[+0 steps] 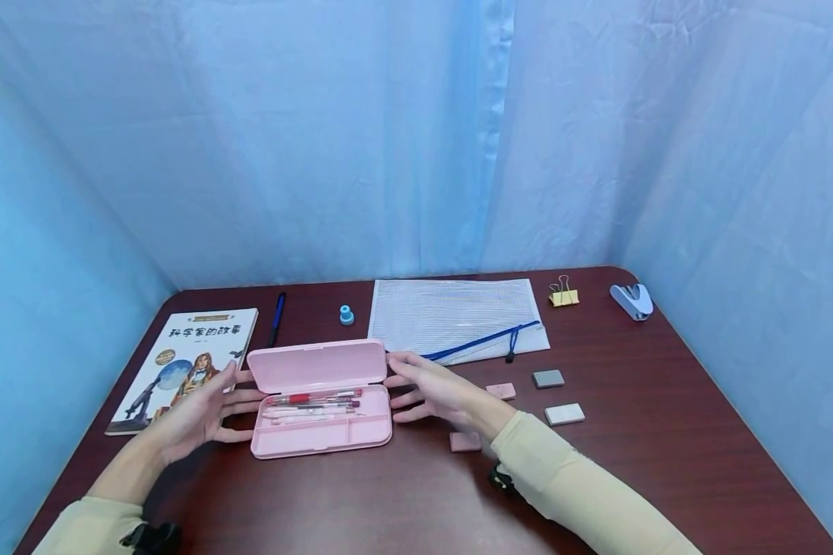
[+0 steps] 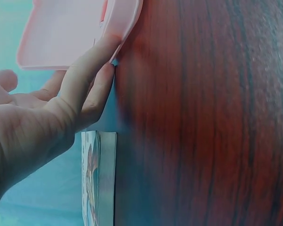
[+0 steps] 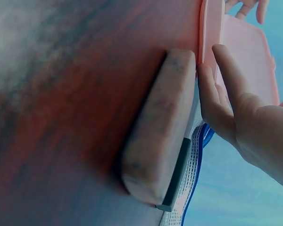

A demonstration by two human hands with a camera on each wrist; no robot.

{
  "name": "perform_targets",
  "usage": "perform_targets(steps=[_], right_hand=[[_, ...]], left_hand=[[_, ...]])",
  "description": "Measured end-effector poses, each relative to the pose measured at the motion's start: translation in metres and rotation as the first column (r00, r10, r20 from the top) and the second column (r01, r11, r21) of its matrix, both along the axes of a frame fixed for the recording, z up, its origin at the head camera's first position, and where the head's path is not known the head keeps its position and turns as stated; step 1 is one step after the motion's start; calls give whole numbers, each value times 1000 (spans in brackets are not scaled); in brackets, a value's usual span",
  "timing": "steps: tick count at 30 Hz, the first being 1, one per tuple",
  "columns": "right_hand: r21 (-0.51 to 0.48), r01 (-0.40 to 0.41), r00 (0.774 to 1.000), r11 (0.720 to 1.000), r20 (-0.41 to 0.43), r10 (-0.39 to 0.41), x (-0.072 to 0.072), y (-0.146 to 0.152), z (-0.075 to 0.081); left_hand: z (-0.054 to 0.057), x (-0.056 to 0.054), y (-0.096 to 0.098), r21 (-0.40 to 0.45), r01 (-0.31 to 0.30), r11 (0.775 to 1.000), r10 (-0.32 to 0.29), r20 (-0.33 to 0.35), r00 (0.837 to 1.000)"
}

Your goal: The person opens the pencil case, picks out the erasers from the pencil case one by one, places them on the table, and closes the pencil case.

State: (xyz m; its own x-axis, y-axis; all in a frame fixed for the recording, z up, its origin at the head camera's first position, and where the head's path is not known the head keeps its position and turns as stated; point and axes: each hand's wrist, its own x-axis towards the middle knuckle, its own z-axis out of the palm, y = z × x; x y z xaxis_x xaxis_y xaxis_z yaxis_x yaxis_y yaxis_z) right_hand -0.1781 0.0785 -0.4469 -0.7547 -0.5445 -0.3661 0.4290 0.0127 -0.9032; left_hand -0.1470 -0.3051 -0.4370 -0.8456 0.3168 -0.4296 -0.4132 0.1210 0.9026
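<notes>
A pink pencil case (image 1: pixel 310 439) lies on the table with its lid (image 1: pixel 319 365) raised. Several pens (image 1: pixel 312 405) rest in its back compartment; the front compartments hold nothing visible. At its left side is my left hand (image 1: pixel 197 412), fingers spread and fairly straight, fingertips against the case's side wall in the left wrist view. My right hand (image 1: pixel 433 391) is at the opposite side, its extended fingertips (image 3: pixel 221 51) right at the case's wall. Neither hand's fingers curl round the case.
A book (image 1: pixel 180 362) lies at left, with a blue pen (image 1: pixel 277 317) and small blue cap-like piece (image 1: pixel 346 314) behind. A mesh zip pouch (image 1: pixel 451 312) lies behind the case. Pink (image 1: pixel 466 442), grey (image 1: pixel 548 378) and white erasers (image 1: pixel 564 415), a binder clip (image 1: pixel 564 296) and stapler-like object (image 1: pixel 632 301) stand right.
</notes>
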Motion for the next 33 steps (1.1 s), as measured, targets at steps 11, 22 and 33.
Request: perform_targets(steps=[11,22,33], right_hand=[[23,11,1000,1000,-8,-11,0,-5,-3],[27,-53,997,998,-54,54,5,-7,-5],[201,-95,984,975,-126,122,8,-19,-3]], left_hand=[[-1,3,-4,-4,40,999,-40,-27,999],[-11,9,-15,-25,143,989,-145,-70,987],[-18,10,-5,-241,102,965,-142,-156,977]])
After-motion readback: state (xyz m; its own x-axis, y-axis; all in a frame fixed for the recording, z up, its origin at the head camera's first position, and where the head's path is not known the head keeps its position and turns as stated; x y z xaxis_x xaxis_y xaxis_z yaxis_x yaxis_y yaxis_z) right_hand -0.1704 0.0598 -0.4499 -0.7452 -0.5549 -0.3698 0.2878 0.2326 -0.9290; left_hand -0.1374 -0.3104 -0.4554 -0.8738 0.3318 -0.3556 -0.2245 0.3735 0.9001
